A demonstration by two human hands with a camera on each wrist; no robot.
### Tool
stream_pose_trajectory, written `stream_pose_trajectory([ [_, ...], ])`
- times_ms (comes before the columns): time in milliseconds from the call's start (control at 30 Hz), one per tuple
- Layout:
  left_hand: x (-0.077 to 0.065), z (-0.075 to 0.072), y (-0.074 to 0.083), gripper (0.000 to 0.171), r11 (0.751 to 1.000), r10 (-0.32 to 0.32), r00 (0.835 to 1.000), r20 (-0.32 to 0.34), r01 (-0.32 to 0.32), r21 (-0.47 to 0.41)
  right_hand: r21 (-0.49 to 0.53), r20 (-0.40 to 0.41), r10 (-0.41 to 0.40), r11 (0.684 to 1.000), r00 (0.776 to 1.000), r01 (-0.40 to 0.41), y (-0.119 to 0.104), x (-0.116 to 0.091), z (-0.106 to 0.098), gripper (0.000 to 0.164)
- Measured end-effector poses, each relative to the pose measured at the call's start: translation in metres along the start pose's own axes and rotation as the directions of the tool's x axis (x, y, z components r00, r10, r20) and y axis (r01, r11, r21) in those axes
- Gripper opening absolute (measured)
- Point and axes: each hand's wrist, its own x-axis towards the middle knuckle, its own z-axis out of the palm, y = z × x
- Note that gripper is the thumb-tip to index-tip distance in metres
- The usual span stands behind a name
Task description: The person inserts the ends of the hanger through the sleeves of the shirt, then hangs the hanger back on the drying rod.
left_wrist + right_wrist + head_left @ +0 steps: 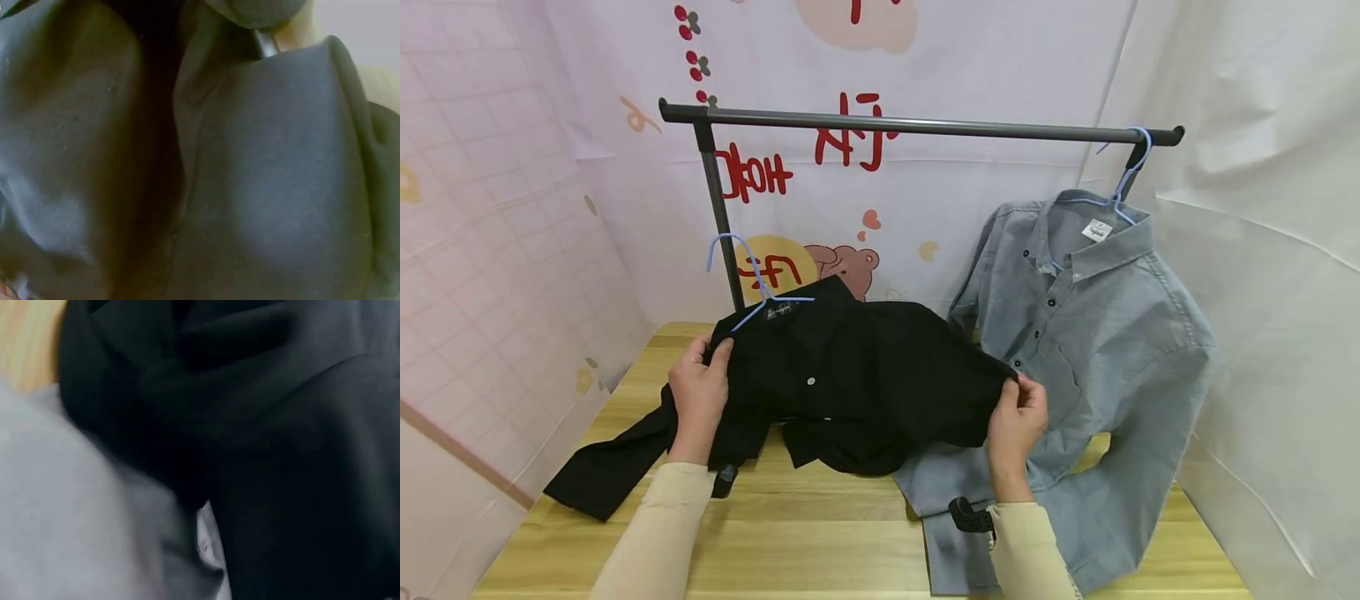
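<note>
A black shirt (850, 375) on a pale blue hanger (752, 283) is held up over the wooden table (820, 533). My left hand (698, 392) grips the shirt's left shoulder, and my right hand (1018, 412) pinches its right shoulder edge. One black sleeve trails down onto the table at the left. The left wrist view is filled with folds of the black shirt (250, 187). In the right wrist view the black shirt (287, 425) lies over grey cloth (69, 519).
A grey shirt (1090, 333) hangs on a blue hanger (1123, 179) at the right end of a dark metal rail (917, 125), its lower part lying on the table. The rail's post (718, 208) stands behind the black shirt. Printed backdrop behind, white cloth on the right.
</note>
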Motion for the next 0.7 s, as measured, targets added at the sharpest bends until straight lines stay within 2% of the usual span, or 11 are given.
stream_pose_trajectory([
  [100,-0.001,0.002,-0.002,0.030,1.000,0.009,1.000,0.016,-0.009,0.009,0.149,-0.140,-0.056,0.986,0.989,0.077,-0.005,0.003,0.000,0.014],
  [167,-0.002,0.003,-0.003,0.030,1.000,0.016,1.000,0.022,-0.016,0.006,0.135,-0.152,-0.095,0.984,0.984,0.116,-0.005,0.002,0.000,0.014],
  [267,-0.002,0.004,-0.002,0.029,1.000,0.021,1.000,0.020,-0.021,0.001,-0.015,-0.078,-0.091,0.996,0.993,0.090,-0.003,-0.002,-0.002,0.021],
  [333,-0.002,0.005,-0.001,0.029,1.000,0.023,0.999,0.026,-0.023,0.006,-0.119,-0.024,-0.059,0.991,0.998,0.055,-0.001,-0.005,-0.004,0.032],
  [400,-0.002,0.005,-0.001,0.029,1.000,0.022,0.999,0.040,-0.023,0.016,-0.181,0.015,-0.027,0.983,1.000,0.030,0.002,-0.006,-0.005,0.048],
  [467,-0.003,0.006,0.000,0.028,0.999,0.027,0.998,0.057,-0.028,0.022,-0.201,0.038,-0.024,0.979,0.999,0.031,0.004,-0.007,-0.006,0.057],
  [600,-0.005,0.007,0.001,0.026,0.999,0.047,0.993,0.112,-0.049,0.015,-0.233,0.088,-0.092,0.966,0.992,0.110,0.005,-0.008,-0.005,0.048],
  [700,-0.008,0.009,0.003,0.029,0.998,0.057,0.982,0.182,-0.058,0.002,-0.247,0.139,-0.176,0.947,0.975,0.206,0.004,-0.009,-0.003,0.038],
])
